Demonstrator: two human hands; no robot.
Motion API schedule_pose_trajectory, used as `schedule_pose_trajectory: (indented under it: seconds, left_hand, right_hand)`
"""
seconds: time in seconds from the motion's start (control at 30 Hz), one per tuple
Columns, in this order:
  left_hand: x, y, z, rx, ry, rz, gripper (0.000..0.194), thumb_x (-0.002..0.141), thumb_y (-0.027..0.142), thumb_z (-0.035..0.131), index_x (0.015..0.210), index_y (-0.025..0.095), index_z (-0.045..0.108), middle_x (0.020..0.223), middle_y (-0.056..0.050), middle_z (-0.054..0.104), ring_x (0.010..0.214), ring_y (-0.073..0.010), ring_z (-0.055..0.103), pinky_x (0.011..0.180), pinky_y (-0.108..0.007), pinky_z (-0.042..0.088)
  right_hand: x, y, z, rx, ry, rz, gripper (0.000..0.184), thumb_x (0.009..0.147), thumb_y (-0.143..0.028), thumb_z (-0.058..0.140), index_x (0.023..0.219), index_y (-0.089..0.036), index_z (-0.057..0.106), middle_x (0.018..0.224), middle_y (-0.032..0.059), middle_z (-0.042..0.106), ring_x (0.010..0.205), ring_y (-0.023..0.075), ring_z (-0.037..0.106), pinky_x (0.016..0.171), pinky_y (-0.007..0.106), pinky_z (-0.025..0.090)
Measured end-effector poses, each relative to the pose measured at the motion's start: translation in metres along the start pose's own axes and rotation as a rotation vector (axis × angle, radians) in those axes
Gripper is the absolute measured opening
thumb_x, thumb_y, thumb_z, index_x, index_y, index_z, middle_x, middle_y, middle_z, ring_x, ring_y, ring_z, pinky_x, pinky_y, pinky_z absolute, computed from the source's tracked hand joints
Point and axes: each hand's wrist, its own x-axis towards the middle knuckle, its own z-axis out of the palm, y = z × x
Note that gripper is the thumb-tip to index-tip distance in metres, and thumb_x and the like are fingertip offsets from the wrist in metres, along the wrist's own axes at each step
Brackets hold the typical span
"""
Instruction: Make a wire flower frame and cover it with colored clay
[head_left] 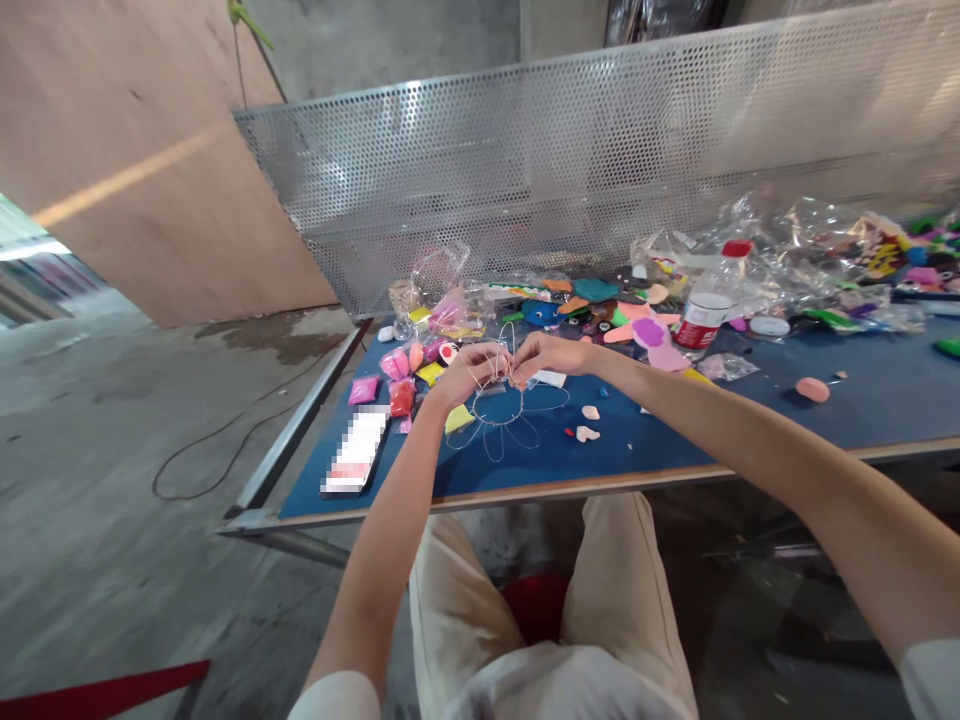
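Observation:
A flower-shaped wire frame (498, 426), with a round centre ring and looped petals, is held over the blue tabletop (525, 470). My left hand (474, 370) is closed on its upper left part, fingers bent around the thin wire. Against it, my right hand (546, 354) pinches the frame near the top of the ring. A small orange-pink bit shows below the right fingertips; I cannot tell whether it is held. Under and beside the frame lie a yellow packet (459, 419) and small pale clay pieces (587, 434).
A phone (356, 450) lies at the left edge near pink (365, 390) and red (401, 398) packets. Behind the hands are clay figures, plastic bags (814, 245) and a red-capped bottle (703, 318). A perforated metal panel (525, 160) borders the back. A peach clay disc (812, 389) lies right.

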Motion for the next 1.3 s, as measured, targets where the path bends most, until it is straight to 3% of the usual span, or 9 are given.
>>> schedule_pose_trajectory:
  seconds: [0.2,0.37,0.57,0.7,0.8,0.9,1.07,1.2,1.3]
  left_hand:
    - [-0.003,-0.002,0.002,-0.061,-0.012,-0.013,0.052,0.06,0.061,0.094,0.069,0.016,0.07,0.067,0.001,0.061,0.059,-0.0092,0.057,0.056,-0.022,0.045]
    - [-0.004,-0.004,0.007,-0.157,0.088,0.031,0.045,0.067,0.055,0.092,0.073,0.018,0.066,0.066,0.003,0.057,0.056,-0.0073,0.053,0.054,-0.02,0.045]
    - [0.0,-0.003,0.017,-0.195,0.245,0.007,0.047,0.062,0.053,0.091,0.074,0.021,0.058,0.052,0.008,0.049,0.041,-0.0065,0.046,0.043,-0.02,0.039]
    - [0.003,-0.004,0.022,-0.193,0.279,-0.025,0.053,0.062,0.057,0.088,0.072,0.022,0.051,0.047,0.01,0.043,0.036,-0.0065,0.042,0.036,-0.02,0.034]
    - [0.003,-0.006,0.022,-0.144,0.288,-0.013,0.048,0.067,0.057,0.086,0.082,0.022,0.057,0.058,0.008,0.052,0.044,-0.0074,0.05,0.041,-0.02,0.042]
    - [0.0,-0.005,0.018,-0.01,0.315,0.094,0.045,0.072,0.052,0.087,0.1,0.025,0.064,0.087,0.001,0.068,0.069,-0.0117,0.065,0.057,-0.023,0.053]
    - [-0.009,0.005,0.014,0.265,0.27,0.261,0.039,0.08,0.058,0.082,0.092,0.023,0.071,0.12,-0.011,0.071,0.116,-0.0254,0.066,0.081,-0.031,0.057]
    - [-0.011,0.01,0.013,0.355,0.212,0.29,0.042,0.08,0.059,0.081,0.099,0.023,0.073,0.128,-0.013,0.07,0.121,-0.0274,0.064,0.084,-0.033,0.055]
    - [-0.009,0.008,0.014,0.373,0.229,0.311,0.041,0.078,0.058,0.083,0.095,0.022,0.074,0.117,-0.011,0.073,0.105,-0.0235,0.067,0.083,-0.032,0.054]
  right_hand:
    - [-0.001,-0.004,0.005,-0.074,0.04,0.029,0.023,0.071,-0.042,0.083,0.074,-0.019,0.082,0.07,0.0029,0.076,0.073,0.0166,0.066,0.076,0.031,0.052]
    - [-0.003,-0.009,0.006,-0.205,0.183,0.011,0.018,0.074,-0.039,0.081,0.078,-0.021,0.085,0.078,0.0037,0.079,0.076,0.0168,0.067,0.077,0.031,0.052]
    - [-0.003,-0.009,0.009,-0.369,0.339,-0.024,0.018,0.078,-0.038,0.076,0.081,-0.025,0.086,0.082,0.0043,0.08,0.079,0.0181,0.068,0.075,0.03,0.052]
    - [-0.005,-0.01,0.011,-0.449,0.429,-0.081,0.018,0.078,-0.038,0.076,0.081,-0.024,0.086,0.087,0.0059,0.08,0.083,0.0188,0.068,0.077,0.031,0.052]
    - [-0.008,-0.012,0.012,-0.397,0.422,-0.087,0.019,0.077,-0.04,0.076,0.078,-0.023,0.084,0.088,0.0065,0.08,0.085,0.0197,0.068,0.079,0.032,0.053]
    - [-0.012,-0.013,0.011,-0.282,0.396,-0.042,0.021,0.074,-0.043,0.078,0.078,-0.023,0.084,0.085,0.006,0.08,0.081,0.0196,0.068,0.077,0.032,0.054]
    - [-0.017,-0.017,0.006,-0.128,0.394,0.01,0.024,0.071,-0.043,0.08,0.08,-0.021,0.084,0.078,0.0052,0.078,0.071,0.0165,0.064,0.069,0.031,0.05]
    - [-0.019,-0.02,0.0,-0.114,0.378,0.047,0.023,0.07,-0.041,0.082,0.08,-0.021,0.084,0.076,0.0053,0.077,0.07,0.0153,0.062,0.065,0.03,0.046]
    - [-0.019,-0.019,-0.002,-0.166,0.376,0.056,0.022,0.071,-0.041,0.081,0.078,-0.02,0.084,0.074,0.0048,0.076,0.065,0.0133,0.056,0.06,0.029,0.04]
